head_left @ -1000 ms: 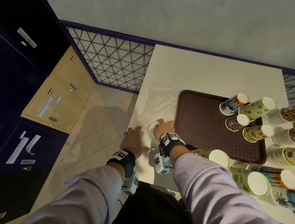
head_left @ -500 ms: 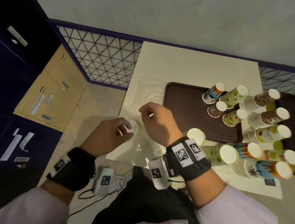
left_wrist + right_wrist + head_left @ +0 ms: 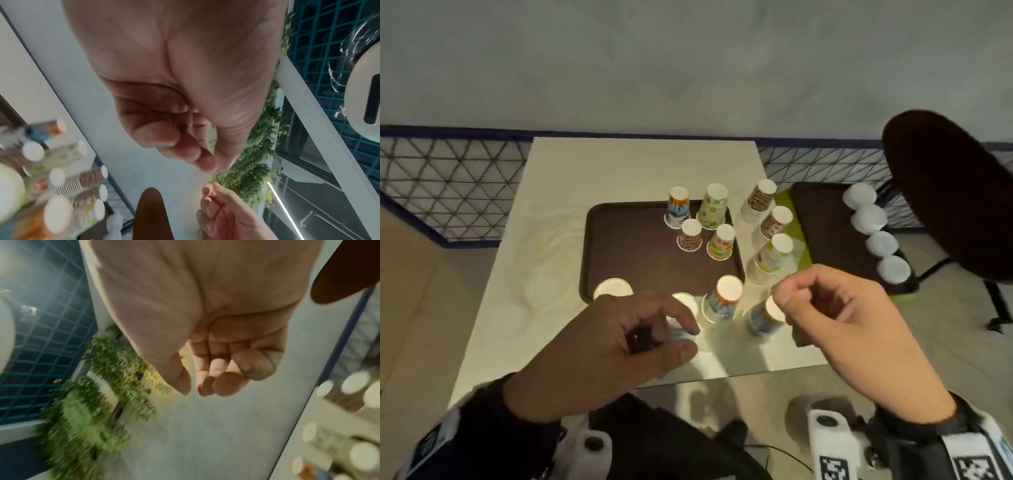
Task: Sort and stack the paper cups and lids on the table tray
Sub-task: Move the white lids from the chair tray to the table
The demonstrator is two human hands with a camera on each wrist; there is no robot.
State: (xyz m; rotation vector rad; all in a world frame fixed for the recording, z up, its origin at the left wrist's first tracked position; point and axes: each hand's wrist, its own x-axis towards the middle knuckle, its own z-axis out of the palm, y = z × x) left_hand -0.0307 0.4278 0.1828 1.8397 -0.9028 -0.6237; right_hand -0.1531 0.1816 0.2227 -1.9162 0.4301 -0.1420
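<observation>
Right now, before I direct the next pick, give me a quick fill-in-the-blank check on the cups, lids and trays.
1. The side tray carries a row of ___ white lids.
2. The side tray sits to the ___ of the table tray.
3. The leopard-print cup on the table tray stands ___, like the cups around it.

Missing words: four; right; upside down

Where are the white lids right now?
In the head view, four white lids lie in a row on the second brown tray, to the right of the table, just beyond the leopard-print cup stacks.
</observation>
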